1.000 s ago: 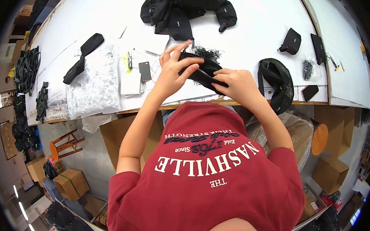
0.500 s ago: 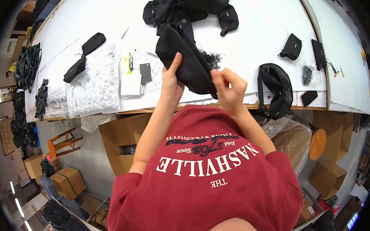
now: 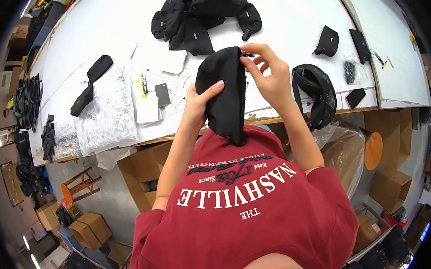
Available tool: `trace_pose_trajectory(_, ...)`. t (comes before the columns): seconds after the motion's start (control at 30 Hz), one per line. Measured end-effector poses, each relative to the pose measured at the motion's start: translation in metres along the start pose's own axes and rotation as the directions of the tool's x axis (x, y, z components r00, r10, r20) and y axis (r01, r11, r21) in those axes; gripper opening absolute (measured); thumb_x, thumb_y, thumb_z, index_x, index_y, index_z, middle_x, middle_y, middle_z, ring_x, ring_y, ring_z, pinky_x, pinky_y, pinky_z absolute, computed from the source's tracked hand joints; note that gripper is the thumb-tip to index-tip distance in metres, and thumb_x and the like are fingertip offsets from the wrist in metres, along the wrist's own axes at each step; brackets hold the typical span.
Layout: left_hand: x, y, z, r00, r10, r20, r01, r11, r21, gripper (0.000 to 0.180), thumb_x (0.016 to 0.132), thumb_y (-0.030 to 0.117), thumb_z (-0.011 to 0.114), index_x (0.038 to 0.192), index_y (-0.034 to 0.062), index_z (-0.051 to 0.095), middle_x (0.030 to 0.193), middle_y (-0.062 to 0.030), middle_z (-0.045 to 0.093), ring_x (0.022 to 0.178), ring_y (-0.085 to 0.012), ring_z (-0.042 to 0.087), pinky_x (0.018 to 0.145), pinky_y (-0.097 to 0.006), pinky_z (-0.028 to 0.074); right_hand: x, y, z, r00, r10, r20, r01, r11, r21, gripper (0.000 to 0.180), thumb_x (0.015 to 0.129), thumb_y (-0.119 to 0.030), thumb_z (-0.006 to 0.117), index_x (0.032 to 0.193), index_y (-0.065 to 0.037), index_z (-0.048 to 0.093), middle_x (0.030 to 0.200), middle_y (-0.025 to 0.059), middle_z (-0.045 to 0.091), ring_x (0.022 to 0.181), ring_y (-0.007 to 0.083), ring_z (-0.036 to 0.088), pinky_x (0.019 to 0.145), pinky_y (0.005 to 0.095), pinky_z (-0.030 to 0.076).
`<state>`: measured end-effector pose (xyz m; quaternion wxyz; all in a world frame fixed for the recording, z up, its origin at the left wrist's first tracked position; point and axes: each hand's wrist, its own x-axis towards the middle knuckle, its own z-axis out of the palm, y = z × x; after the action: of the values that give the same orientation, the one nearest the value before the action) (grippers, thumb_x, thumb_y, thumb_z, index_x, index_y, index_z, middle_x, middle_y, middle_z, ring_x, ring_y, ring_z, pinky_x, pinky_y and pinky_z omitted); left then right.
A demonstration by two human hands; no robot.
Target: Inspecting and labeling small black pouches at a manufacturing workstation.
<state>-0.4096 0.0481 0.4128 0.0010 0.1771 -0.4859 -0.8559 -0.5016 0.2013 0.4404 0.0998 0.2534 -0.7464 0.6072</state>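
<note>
Holding a black pouch point(image 3: 222, 97) near the centre of the frame, the left hand point(image 3: 199, 105) has its grip clamped on the pouch's left edge, the thumb laid over the flat face and the other fingers mostly hidden behind. The right hand point(image 3: 266, 68) has thumb and forefinger drawn together at the pouch's top right corner, pinching a small dark part there that is too small to make out. The pouch runs lengthwise up the frame; its lower end overlaps the near edge of the white worktop point(image 3: 287, 12) and the front of a red shirt point(image 3: 289, 214).

At upper centre lies a pile of black pouches point(image 3: 217, 3). Left of centre sits a clear plastic bag point(image 3: 108, 114) filled with white pieces, a dark card point(image 3: 162, 94) to its right. Toward the right of the frame, a black mesh item point(image 3: 323, 91) rests by the near edge, a small black pouch point(image 3: 327, 41) lies above it, and a dark flat rectangle point(image 3: 356, 98) lies to its right.
</note>
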Motion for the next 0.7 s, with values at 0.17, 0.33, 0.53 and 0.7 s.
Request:
trace_pose_trajectory(0.17, 0.002, 0.001, 0.003, 0.998, 0.002, -0.064, -0.004, 1.0, -0.024, 0.028, 0.078, 0.014, 0.069, 0.099, -0.0017, 0.061, 0.085, -0.0076, 0.065, 0.072, -0.0133, 0.063, 0.065, -0.023, 0.051, -0.004, 0.001, 0.004, 0.992, -0.102, 0.069, 0.115, 0.97, -0.215, 0.008, 0.077, -0.009, 0.066, 0.084, -0.006, 0.063, 0.073, 0.0031, 0.065, 0.052, 0.0106, 0.054, 0.047, 0.0222, 0.04)
trace_pose_trajectory(0.33, 0.0, 0.001, 0.0, 0.996, -0.055, -0.067, 0.054, 0.998, -0.012, 0.031, 0.076, 0.014, 0.07, 0.101, -0.0016, 0.06, 0.084, -0.0076, 0.065, 0.071, -0.0132, 0.063, 0.065, -0.023, 0.051, -0.005, -0.001, -0.003, 0.992, 0.053, 0.119, -0.041, 0.994, -0.099, 0.008, 0.076, -0.009, 0.068, 0.082, -0.005, 0.065, 0.072, 0.0018, 0.065, 0.046, 0.0075, 0.045, 0.045, 0.0211, 0.036)
trace_pose_trajectory(0.53, 0.022, 0.008, -0.033, 0.952, -0.254, 0.172, 0.228, 0.961, 0.158, 0.048, 0.077, 0.022, 0.069, 0.116, 0.0009, 0.052, 0.104, -0.0077, 0.06, 0.091, -0.0127, 0.059, 0.078, -0.024, 0.048, -0.003, 0.002, -0.004, 0.96, 0.107, 0.258, -0.107, 0.994, -0.015, 0.009, 0.077, -0.011, 0.068, 0.083, -0.005, 0.067, 0.072, 0.0006, 0.065, 0.048, 0.0069, 0.043, 0.046, 0.0202, 0.035)
trace_pose_trajectory(0.7, 0.054, 0.025, -0.034, 0.914, -0.076, 0.399, -0.041, 0.96, 0.278, 0.039, 0.084, 0.026, 0.063, 0.115, 0.0053, 0.055, 0.1, -0.0028, 0.06, 0.096, -0.0084, 0.057, 0.08, -0.02, 0.046, 0.002, 0.002, 0.003, 0.944, 0.076, 0.32, -0.071, 0.997, -0.028, 0.01, 0.076, -0.014, 0.068, 0.081, -0.006, 0.068, 0.072, 0.001, 0.066, 0.049, 0.0086, 0.045, 0.047, 0.0222, 0.037)
